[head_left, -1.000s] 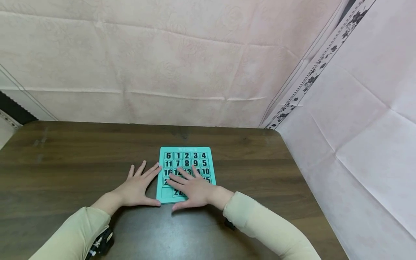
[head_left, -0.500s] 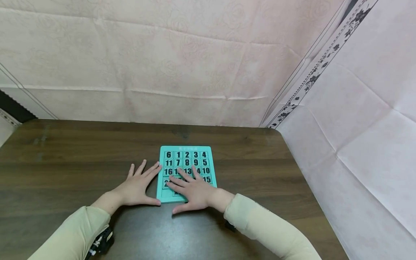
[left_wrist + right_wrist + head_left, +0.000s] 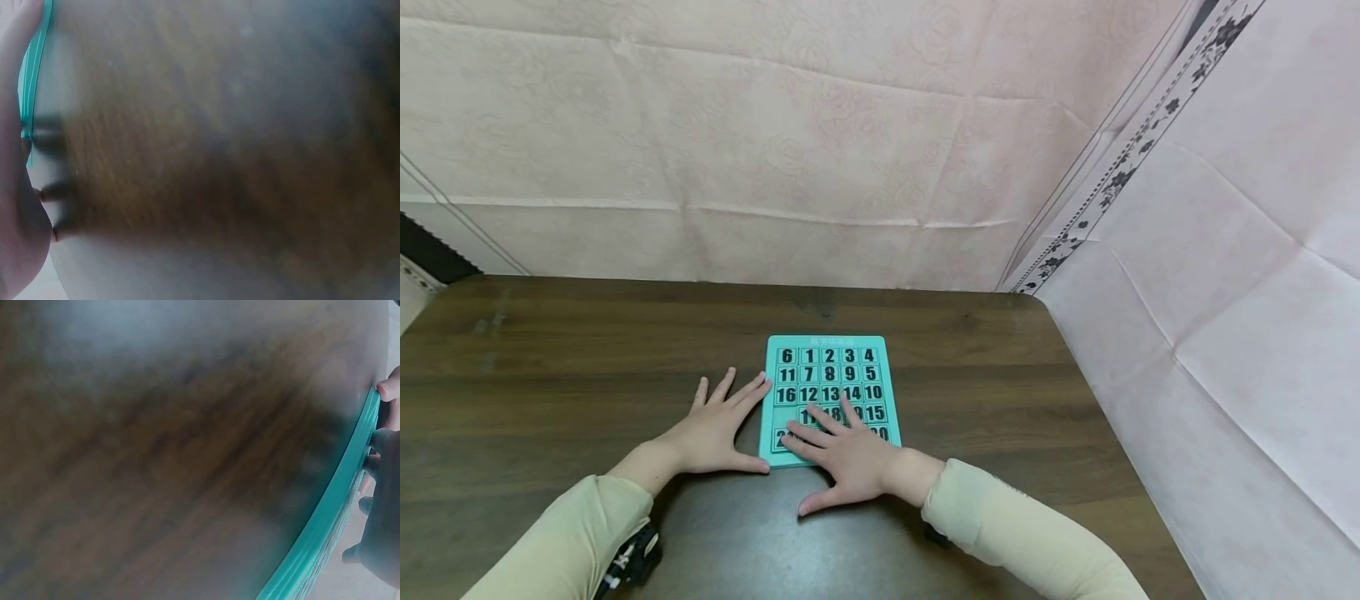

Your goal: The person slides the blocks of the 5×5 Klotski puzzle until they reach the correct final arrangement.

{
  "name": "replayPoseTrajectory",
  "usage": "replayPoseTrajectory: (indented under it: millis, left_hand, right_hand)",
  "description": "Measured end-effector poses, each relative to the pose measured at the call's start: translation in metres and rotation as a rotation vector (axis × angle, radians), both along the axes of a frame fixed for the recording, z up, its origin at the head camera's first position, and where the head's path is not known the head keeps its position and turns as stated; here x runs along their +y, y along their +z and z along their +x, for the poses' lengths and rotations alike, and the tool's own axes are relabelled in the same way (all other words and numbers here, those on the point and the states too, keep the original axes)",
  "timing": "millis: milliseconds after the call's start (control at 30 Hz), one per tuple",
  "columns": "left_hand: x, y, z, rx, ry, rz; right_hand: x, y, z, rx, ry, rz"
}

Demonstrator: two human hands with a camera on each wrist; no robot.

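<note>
A turquoise number sliding puzzle [image 3: 827, 342] lies flat on the wooden table, its black-numbered tiles set in rows. My left hand [image 3: 718, 429] is spread at the puzzle's left side, fingertips along that edge and thumb at the near left corner. Across the lower rows lies my right hand [image 3: 850, 458], its straight fingers resting on the tiles and its thumb off the near edge. A fingertip touches the bottom-left tile [image 3: 780, 440], whose number is partly covered. Above that tile is a blank slot. The right wrist view catches the puzzle's side rim [image 3: 337, 494] beside the fingers.
The brown wooden table [image 3: 587, 358] extends around the puzzle on all sides. A pale patterned cloth [image 3: 775, 150] hangs behind it, and a white cloth [image 3: 1247, 292] with a flowered border hangs at the right. Black wrist devices show below both sleeves.
My right hand has slid toward me over the tiles. The leftmost tile of the fourth row has moved down into the bottom-left slot, leaving a blank above. The left hand stays in place.
</note>
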State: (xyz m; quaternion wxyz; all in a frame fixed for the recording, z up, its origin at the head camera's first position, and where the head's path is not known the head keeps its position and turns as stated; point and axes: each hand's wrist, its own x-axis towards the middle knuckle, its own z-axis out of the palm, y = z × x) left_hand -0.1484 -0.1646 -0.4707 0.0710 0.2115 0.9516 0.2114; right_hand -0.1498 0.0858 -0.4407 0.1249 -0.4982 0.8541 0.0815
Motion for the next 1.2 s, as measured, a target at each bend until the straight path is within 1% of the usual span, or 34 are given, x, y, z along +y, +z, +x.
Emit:
replayPoseTrajectory:
  millis: [367, 667, 767, 900, 1033, 1200]
  left_hand:
    - [-0.001, 0.000, 0.002, 0.007, 0.001, -0.004]
    - [-0.001, 0.000, 0.002, 0.006, -0.001, -0.002]
    - [-0.001, 0.001, 0.002, -0.001, -0.003, -0.003]
    - [0.000, 0.002, 0.001, -0.013, 0.002, -0.008]
    - [0.000, 0.003, 0.001, -0.016, 0.003, -0.005]
    - [0.000, 0.001, 0.000, -0.011, 0.003, -0.007]
  right_hand:
    - [0.000, -0.001, 0.004, -0.001, 0.008, -0.013]
    - [0.000, 0.003, 0.001, -0.040, 0.005, -0.025]
    - [0.000, 0.004, -0.005, -0.060, -0.025, -0.047]
    - [-0.002, 0.007, -0.016, -0.075, -0.089, -0.068]
    - [-0.004, 0.008, -0.029, -0.052, -0.144, -0.045]
    - [-0.005, 0.008, -0.040, -0.045, -0.180, -0.031]
